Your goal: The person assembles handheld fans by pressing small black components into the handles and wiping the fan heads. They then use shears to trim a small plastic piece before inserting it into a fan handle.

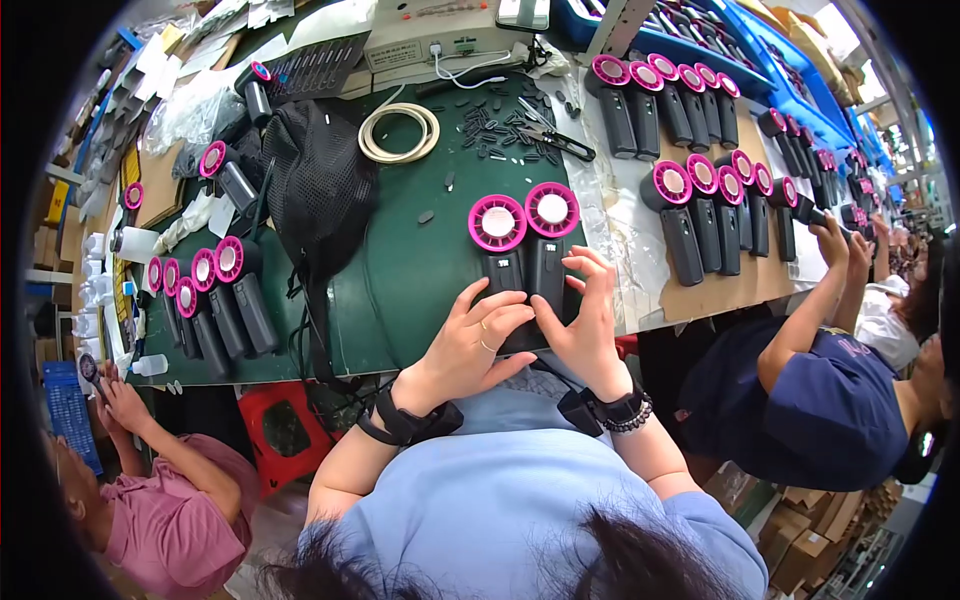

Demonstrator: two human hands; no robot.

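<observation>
Left fan: a black-handled handheld fan (497, 240) with a magenta head and pale centre disc, lying on the green tabletop (390, 300) straight ahead of the person, head pointing away
Right fan: a matching handheld fan (550, 235) just beside the first, its handle lying between the two hands' fingertips
Left hand: the person's left hand (485, 335), a thin ring on one finger, curls its fingers over the lower end of the left fan's handle; whether they grasp it or only rest there, I cannot tell
Right hand: the person's right hand (582, 320) has its thumb near the lower end of the right fan and its bent fingers spread along the handle's outer side; I cannot tell whether it grips
Wrists: a black strap (405, 418) on the left, a beaded bracelet (632, 416) on the right
Far tabletop: a cream coil (432, 137), scattered small black pieces (485, 130) and dark-handled pliers (565, 142)
Left side: a black mesh bag (318, 165), then a cluster of similar fans (228, 305)
Right side: two rows of more magenta-headed fans (700, 220), with blue bins (725, 45) behind
Neighbours: a co-worker in mauve (175, 510) at left, another in navy (815, 410) at right
</observation>
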